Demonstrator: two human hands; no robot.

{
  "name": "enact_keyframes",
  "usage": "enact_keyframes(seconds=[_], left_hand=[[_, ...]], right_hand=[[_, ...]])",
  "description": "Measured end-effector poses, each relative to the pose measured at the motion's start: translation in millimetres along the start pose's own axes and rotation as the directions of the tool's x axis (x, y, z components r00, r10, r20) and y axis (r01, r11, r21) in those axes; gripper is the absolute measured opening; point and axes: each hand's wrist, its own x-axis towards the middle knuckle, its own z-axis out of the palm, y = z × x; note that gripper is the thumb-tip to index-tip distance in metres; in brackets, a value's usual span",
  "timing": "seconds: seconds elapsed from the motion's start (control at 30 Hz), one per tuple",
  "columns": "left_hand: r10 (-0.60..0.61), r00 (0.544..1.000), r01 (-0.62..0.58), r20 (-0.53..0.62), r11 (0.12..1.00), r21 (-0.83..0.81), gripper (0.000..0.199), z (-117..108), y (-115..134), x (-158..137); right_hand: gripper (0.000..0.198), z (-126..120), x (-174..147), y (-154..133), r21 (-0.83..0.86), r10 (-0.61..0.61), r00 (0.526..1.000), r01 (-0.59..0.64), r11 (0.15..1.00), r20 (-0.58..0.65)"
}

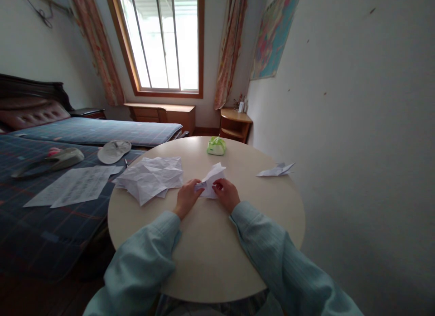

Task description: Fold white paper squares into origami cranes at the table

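Observation:
Between my two hands, over the middle of the round table [210,243], is a partly folded sheet of white paper [213,174]. My left hand [187,198] pinches its left side between thumb and fingers. On the right edge, the fingertips of my right hand [227,192] are closed on the same paper. Its top flap stands up and tilts to the right. Left of my left hand lies a pile of creased white sheets [152,174]. A folded paper piece [277,170] rests at the table's right side.
A green and white tissue pack [216,146] stands near the far table edge. Beside the table on the left, a bed [41,234] holds printed sheets [76,184], a white cap [114,152] and a bag [57,161]. A wall [356,171] runs along the right.

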Motion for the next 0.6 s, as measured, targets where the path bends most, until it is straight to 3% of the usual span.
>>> enact_keyframes(seconds=[0.13,0.4,0.6], left_hand=[[0.068,0.997,-0.068,0.021,0.998,-0.015,0.019,2,4,-3],[0.1,0.993,-0.101,0.061,0.995,0.004,0.021,0,8,-4],[0.085,0.994,-0.088,0.071,0.995,0.04,0.027,-5,10,-6]], right_hand=[[0.016,7,-3,-4,0.191,-0.001,1.0,0.004,0.982,-0.013],[0.022,7,-3,-7,0.326,0.099,0.995,-0.092,0.941,-0.006],[0.021,13,-4,-5,0.501,0.14,0.989,-0.144,0.853,0.046]])
